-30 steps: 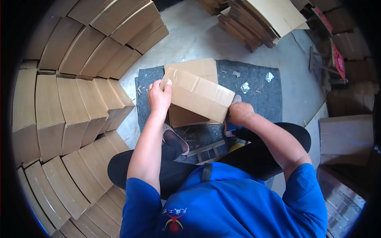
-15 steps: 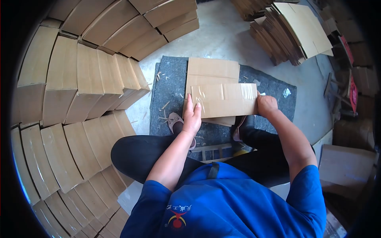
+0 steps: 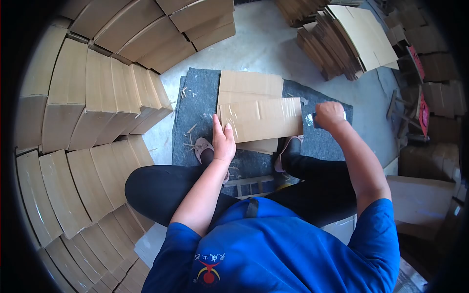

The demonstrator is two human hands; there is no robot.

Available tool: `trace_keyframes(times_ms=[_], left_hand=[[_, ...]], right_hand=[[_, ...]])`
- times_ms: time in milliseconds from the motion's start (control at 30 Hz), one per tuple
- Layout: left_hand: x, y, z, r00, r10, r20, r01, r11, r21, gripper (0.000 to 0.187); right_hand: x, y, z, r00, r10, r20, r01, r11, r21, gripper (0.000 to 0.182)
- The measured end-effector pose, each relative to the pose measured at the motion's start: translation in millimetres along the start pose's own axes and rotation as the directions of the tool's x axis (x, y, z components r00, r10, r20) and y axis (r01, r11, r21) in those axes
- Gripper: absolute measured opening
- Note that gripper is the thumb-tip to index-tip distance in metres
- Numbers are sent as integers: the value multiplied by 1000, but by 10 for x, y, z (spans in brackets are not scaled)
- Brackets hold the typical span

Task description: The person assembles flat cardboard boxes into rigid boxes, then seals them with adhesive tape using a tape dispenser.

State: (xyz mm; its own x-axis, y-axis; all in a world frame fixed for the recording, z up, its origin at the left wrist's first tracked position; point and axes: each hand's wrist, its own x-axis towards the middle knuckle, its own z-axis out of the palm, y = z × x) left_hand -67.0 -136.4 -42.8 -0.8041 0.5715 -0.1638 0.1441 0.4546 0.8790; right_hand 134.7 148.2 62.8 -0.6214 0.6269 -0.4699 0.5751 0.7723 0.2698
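Note:
A narrow cardboard box lies across a flat cardboard piece on the dark grey mat. Strips of clear tape shine near its left end. My left hand rests at the box's left end, fingers stretched out and thumb on the cardboard. To the right of the box, apart from it, my right hand is closed in a fist round a small dark object with a shiny part, which I cannot make out.
Stacked cardboard boxes fill the left side. A pile of flat cardboard stands at the upper right. Beyond the mat at right are a wooden stand and a pale box.
My right hand has left the box's right end and moved away to the right, and a small dark object shows at it. The whole view has shifted slightly to the left.

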Motion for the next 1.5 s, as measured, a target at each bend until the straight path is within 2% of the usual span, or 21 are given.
trace_keyframes(times_ms=[33, 67, 133, 167, 200, 233, 267, 333, 367, 467, 600, 667, 900, 967, 1000, 1067, 1167, 1300, 1400, 1467, 1500], left_hand=[[-18, 60, -11, 997, 36, -71, -32, 998, 63, 66], [-47, 136, -37, 976, 148, -158, -101, 957, 271, 66], [-143, 467, -149, 933, 334, -134, -290, 918, 271, 58], [-189, 614, -129, 933, 345, -107, -323, 929, 178, 46], [-198, 672, -63, 990, 126, 59, -115, 979, -167, 37], [-247, 865, -57, 971, -59, 232, 145, 916, -375, 38], [-290, 1041, -69, 884, -187, 428, 408, 756, -512, 41], [-277, 1096, -59, 734, -153, 661, 658, 401, -638, 49], [-300, 1121, -60, 710, -104, 697, 688, 312, -655, 54], [-332, 1215, -174, 704, -107, 702, 695, 306, -650, 58], [-337, 1056, -245, 705, -82, 704, 680, 359, -639, 56], [-336, 1031, -261, 675, -31, 738, 713, 284, -641, 48], [-420, 893, -288, 678, -118, 725, 733, 176, -657, 36], [-426, 776, -303, 672, -5, 741, 738, 91, -668, 29], [-443, 820, -315, 671, -4, 742, 739, 86, -668, 29], [-483, 918, -349, 742, -55, 668, 663, 210, -719, 23], [-473, 910, -377, 740, -54, 671, 669, 170, -724, 20], [-454, 835, -366, 749, -36, 662, 657, 173, -734, 20], [-436, 804, -387, 756, 10, 655, 649, 124, -751, 25], [-403, 813, -426, 705, 26, 708, 708, 16, -706, 32], [-395, 809, -430, 706, 26, 708, 708, 16, -706, 32]], right_hand=[[-144, 84, -242, 998, 19, -64, -17, 999, 29, 20], [-270, 148, -434, 992, 45, -117, -32, 994, 104, 22], [-602, 174, -869, 981, 72, -181, -18, 959, 282, 24], [-738, 140, -1008, 980, 65, -185, -13, 962, 272, 24], [-850, 96, -1112, 979, 30, -201, 75, 867, 493, 28], [-926, 48, -1155, 975, -6, -223, 161, 713, 683, 31], [-965, -2, -1146, 971, -78, -227, 227, 610, 760, 34], [-980, -109, -1061, 949, -203, -240, 303, 389, 870, 40], [-975, -171, -1015, 937, -243, -251, 323, 328, 888, 37], [-860, -248, -732, 932, -272, -238, 300, 214, 930, 36], [-754, -237, -500, 911, -305, -277, 347, 206, 915, 35], [-720, -225, -445, 923, -314, -222, 265, 101, 959, 35], [-697, -432, -408, 926, -362, -107, 136, 56, 989, 32], [-684, -459, -407, 925, -369, -88, 128, 86, 988, 32], [-684, -468, -419, 926, -369, -84, 125, 90, 988, 32], [-691, -494, -461, 929, -363, -76, 130, 127, 983, 32], [-680, -524, -492, 927, -364, -87, 134, 106, 985, 32], [-676, -547, -504, 929, -361, -81, 128, 107, 986, 32], [-668, -541, -489, 932, -352, -83, 131, 115, 985, 32], [-664, -530, -485, 937, -339, -87, 131, 109, 985, 32], [-663, -531, -488, 937, -340, -87, 131, 110, 985, 32]])
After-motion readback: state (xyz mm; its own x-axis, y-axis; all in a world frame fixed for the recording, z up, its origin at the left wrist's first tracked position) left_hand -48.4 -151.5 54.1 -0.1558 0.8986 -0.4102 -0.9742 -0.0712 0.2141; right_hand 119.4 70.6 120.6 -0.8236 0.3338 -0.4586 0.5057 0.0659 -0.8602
